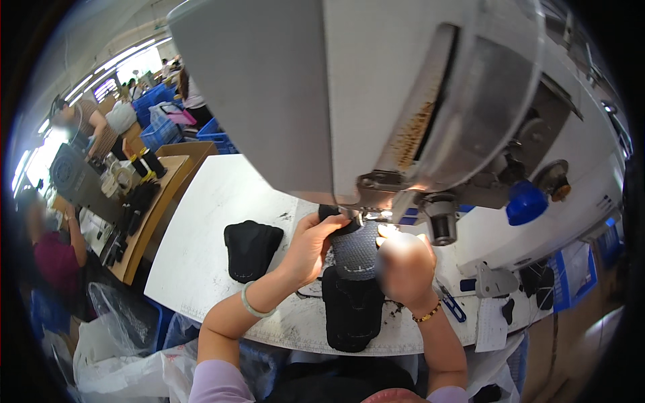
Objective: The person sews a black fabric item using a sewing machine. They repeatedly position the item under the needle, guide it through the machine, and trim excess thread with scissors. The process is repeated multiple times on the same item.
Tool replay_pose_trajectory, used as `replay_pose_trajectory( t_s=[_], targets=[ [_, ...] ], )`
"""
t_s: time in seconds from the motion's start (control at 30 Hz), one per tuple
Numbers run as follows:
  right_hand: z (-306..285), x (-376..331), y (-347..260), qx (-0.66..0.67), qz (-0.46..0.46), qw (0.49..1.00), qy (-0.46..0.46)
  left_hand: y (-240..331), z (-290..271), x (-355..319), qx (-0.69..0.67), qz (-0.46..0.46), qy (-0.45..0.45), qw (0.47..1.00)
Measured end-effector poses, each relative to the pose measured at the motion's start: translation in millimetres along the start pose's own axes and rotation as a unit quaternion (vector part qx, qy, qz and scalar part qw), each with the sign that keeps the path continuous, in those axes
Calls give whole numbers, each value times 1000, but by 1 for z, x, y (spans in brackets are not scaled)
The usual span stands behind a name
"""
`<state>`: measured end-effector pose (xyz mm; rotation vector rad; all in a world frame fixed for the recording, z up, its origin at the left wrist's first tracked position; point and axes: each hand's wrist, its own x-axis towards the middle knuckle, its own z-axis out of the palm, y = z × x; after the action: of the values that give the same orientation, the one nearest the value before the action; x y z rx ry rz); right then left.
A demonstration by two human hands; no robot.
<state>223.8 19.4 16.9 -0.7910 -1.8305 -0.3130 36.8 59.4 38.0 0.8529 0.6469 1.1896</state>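
Observation:
A black and grey fabric shoe piece [354, 282] lies on the white sewing table [215, 215], its upper end under the needle area of a large grey sewing machine [376, 101]. My left hand [310, 245] grips the piece's upper left edge beside the needle. My right hand [403, 265] presses on its right side, lit by the machine's lamp. A pale bangle sits on my left wrist, a beaded bracelet on my right.
A second black fabric piece [251, 248] lies on the table to the left. A blue-handled tool [451, 303] rests at the right. Other people work at a wooden bench [151, 208] far left, with blue crates [158, 114] behind. Plastic bags [127, 349] hang below the table edge.

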Motion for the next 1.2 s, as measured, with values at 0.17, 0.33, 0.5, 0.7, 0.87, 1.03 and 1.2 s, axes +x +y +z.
replay_pose_trajectory(
  t_s=[0.17, 0.33, 0.5, 0.7, 0.87, 1.03, 1.2],
  targets=[
    [3, -1, 2, 34, 12, 999, 27, 7, 6, -2, -22, 45, -18, 999],
    [7, 1, 4, 82, 20, 996, 43, 6, -3, 0, 6, 41, -5, 999],
    [2, -7, 27, -4, 105, 984, 142, 24, -17, 4, 80, 70, 99, 989],
    [-12, -3, 38, -47, 220, 968, 116, 80, -122, -18, 173, 95, 165, 966],
    [-11, 0, 40, -91, 226, 969, 48, 65, -192, -43, 365, 2, 220, 905],
    [-31, 9, 39, -136, 325, 928, -119, 53, -188, -44, 592, -26, 297, 749],
    [-45, -16, 60, -119, 299, 910, -262, 35, -120, -58, 708, 209, 233, 633]
  ],
)
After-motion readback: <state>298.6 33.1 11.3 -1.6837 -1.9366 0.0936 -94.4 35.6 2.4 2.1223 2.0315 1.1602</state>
